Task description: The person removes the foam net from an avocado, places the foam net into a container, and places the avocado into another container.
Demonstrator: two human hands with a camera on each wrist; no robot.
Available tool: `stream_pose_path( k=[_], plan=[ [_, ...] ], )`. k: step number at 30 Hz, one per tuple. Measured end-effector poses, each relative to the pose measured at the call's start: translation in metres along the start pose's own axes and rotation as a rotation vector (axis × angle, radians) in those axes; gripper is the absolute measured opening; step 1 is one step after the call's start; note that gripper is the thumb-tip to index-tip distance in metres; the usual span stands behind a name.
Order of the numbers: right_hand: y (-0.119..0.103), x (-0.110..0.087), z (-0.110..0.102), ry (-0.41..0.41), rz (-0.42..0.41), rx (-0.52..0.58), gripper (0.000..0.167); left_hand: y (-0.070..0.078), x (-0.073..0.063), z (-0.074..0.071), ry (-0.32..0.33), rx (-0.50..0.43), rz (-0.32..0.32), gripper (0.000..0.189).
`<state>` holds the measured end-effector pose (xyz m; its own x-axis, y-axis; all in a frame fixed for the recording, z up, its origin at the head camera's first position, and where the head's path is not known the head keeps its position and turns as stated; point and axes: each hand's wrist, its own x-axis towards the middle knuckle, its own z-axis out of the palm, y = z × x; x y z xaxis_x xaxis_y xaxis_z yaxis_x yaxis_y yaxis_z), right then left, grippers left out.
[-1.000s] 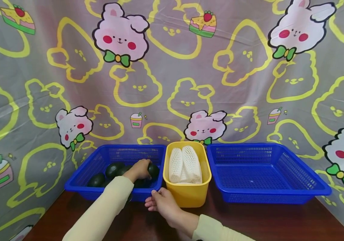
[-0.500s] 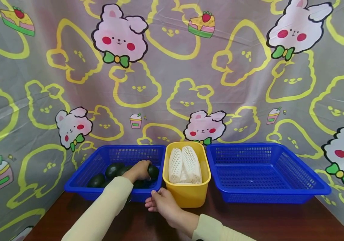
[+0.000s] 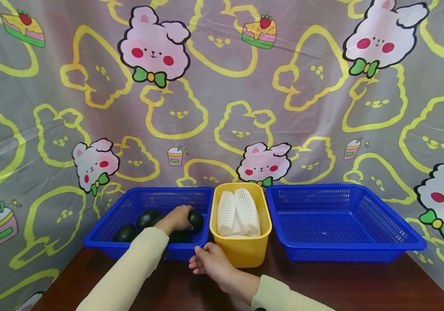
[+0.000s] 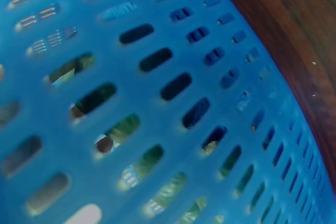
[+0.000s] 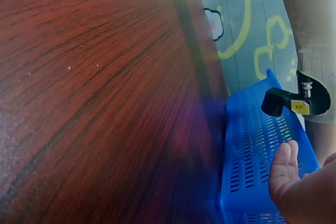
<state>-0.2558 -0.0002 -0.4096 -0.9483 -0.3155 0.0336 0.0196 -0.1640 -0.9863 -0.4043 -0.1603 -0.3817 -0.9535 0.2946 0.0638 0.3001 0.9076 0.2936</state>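
Note:
In the head view, my left hand (image 3: pixel 179 218) reaches into the left blue basket (image 3: pixel 101 242) and grips a dark green avocado (image 3: pixel 196 221) near its right wall. Several more avocados (image 3: pixel 147 219) lie left of and below that hand, partly covered by the forearm. Beside the basket's front right corner is my right hand (image 3: pixel 215 264), thumb up at the rim, fingers loosely bent and holding nothing. The right wrist view shows the fingers of this right hand (image 5: pixel 286 179) against the perforated basket side. Only the basket wall (image 4: pixel 173 114) fills the left wrist view; the left hand is mostly hidden behind it.
A yellow bin (image 3: pixel 241 250) with white foam net sleeves (image 3: pixel 246 211) stands between the baskets. To its right is a second blue basket (image 3: pixel 346 247). All stand on a dark reddish wooden table (image 3: pixel 323 285), with a patterned cloth (image 3: pixel 222 86) behind.
My left hand and the avocado in it have shifted slightly to the left. The right hand stays almost in place.

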Motion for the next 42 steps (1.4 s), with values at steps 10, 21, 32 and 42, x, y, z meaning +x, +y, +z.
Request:
stream_pose_path(
  k=[10,21,32,42],
  plan=[
    [-0.001,-0.005,-0.004,-0.048,-0.005,-0.047,0.015,-0.001,-0.002,-0.008,0.000,0.003,-0.007,0.056],
    [-0.014,-0.017,-0.015,-0.128,0.002,-0.111,0.018,0.002,-0.007,-0.016,-0.006,-0.019,0.001,0.053],
    [-0.053,-0.030,-0.036,-0.292,-0.002,-0.171,0.024,-0.005,-0.009,-0.022,-0.021,-0.031,0.005,0.055],
    [-0.109,-0.021,-0.070,-0.236,-0.072,-0.327,0.033,0.005,-0.012,-0.048,-0.009,-0.083,0.054,0.058]
  ],
)
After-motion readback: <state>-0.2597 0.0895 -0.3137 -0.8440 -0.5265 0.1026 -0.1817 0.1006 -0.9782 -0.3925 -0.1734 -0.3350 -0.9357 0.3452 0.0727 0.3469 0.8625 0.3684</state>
